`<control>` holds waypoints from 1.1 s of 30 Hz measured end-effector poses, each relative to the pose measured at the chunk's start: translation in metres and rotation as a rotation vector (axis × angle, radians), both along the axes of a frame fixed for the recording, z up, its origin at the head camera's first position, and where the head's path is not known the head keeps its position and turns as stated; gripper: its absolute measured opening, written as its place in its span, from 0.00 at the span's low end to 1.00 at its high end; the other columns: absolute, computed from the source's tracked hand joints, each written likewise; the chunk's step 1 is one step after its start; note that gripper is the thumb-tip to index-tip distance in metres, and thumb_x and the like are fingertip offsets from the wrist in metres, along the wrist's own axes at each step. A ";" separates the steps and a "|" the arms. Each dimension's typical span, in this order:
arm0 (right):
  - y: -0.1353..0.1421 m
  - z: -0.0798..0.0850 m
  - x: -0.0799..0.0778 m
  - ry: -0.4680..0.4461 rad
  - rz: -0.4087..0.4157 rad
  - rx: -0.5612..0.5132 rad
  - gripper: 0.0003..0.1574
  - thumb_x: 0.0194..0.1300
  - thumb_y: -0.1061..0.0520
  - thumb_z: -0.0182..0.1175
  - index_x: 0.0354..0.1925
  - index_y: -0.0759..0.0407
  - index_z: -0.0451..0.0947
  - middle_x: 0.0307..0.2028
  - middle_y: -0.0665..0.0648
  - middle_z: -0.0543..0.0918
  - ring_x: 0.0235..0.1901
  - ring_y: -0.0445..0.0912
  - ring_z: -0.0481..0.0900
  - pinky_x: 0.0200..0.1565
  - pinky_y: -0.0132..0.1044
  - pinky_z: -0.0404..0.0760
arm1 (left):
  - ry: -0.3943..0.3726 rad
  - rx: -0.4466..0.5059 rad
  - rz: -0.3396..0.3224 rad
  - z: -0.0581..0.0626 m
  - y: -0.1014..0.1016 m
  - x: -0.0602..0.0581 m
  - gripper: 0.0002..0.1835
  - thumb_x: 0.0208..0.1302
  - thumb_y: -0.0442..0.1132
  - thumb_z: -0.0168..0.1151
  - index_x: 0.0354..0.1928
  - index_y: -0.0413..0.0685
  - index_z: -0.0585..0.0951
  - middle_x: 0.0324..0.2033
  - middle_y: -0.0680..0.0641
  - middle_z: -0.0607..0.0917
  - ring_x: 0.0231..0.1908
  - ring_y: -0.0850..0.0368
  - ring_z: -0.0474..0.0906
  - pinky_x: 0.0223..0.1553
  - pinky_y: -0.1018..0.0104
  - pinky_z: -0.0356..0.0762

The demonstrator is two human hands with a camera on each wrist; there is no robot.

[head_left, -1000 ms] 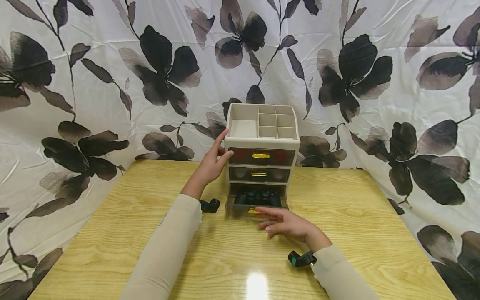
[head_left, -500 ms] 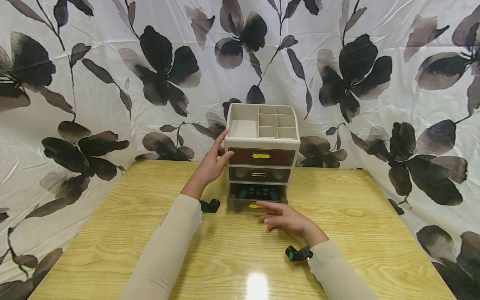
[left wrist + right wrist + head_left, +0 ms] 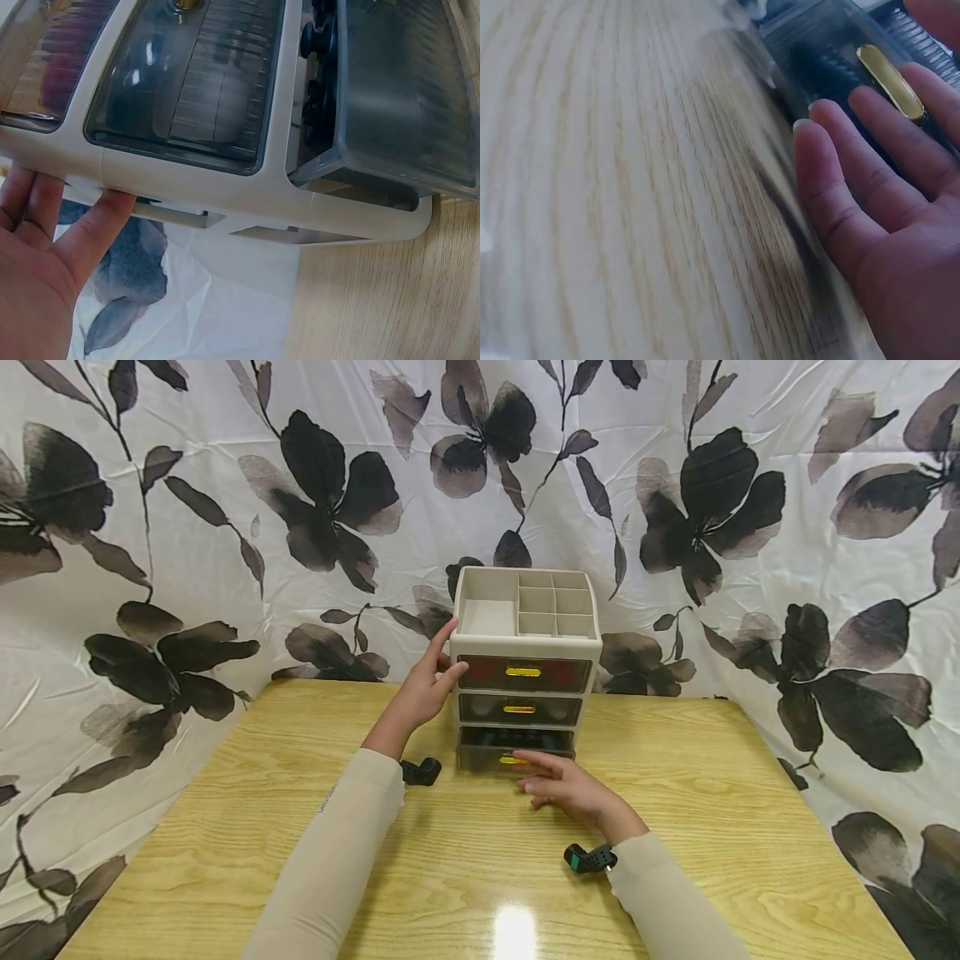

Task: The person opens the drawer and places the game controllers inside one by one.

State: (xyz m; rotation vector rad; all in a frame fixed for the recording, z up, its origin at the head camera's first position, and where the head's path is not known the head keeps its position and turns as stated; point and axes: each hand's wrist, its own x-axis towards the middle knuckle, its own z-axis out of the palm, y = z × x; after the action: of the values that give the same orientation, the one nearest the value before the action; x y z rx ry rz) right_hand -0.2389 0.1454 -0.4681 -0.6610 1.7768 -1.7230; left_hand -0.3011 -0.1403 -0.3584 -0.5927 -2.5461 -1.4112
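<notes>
A beige desktop drawer unit stands near the back of the table, with three smoky see-through drawers and yellow handles. Its bottom drawer juts out a little. Inside that drawer lies a black game controller, partly hidden. My left hand rests on the unit's left side, thumb by the front edge and forefinger reaching up near the top. The fingers of my right hand are extended and touch the bottom drawer's front by its yellow handle. They are not curled round the handle.
The middle drawer and the top drawer, with something red inside, are closed. On top of the unit is a compartment tray. A floral cloth hangs behind the wooden table.
The bottom drawer has slid inward, covering most of the controller in the head view. My right hand has moved forward with it. The left hand has stayed in place.
</notes>
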 end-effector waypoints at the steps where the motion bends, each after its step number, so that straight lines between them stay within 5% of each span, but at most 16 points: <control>1: -0.001 0.000 0.000 -0.003 -0.013 0.001 0.38 0.72 0.57 0.55 0.75 0.53 0.53 0.73 0.66 0.58 0.69 0.64 0.61 0.51 0.45 0.78 | 0.000 0.001 0.000 0.000 0.000 0.000 0.36 0.74 0.50 0.50 0.74 0.80 0.43 0.42 0.40 0.77 0.42 0.48 0.74 0.47 0.51 0.76; 33: -0.018 -0.003 -0.019 -0.020 -0.229 -0.006 0.39 0.69 0.54 0.59 0.73 0.52 0.57 0.70 0.64 0.63 0.67 0.61 0.65 0.48 0.42 0.78 | 0.023 0.003 -0.006 0.001 0.000 0.001 0.36 0.74 0.50 0.50 0.75 0.77 0.45 0.39 0.41 0.77 0.37 0.49 0.73 0.41 0.57 0.74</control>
State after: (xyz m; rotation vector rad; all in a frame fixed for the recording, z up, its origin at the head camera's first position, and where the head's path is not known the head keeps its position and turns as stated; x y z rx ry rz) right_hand -0.2577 0.1270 -0.4714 -0.4541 1.8952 -1.8771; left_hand -0.3003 -0.1405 -0.3577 -0.6131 -2.5261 -1.4023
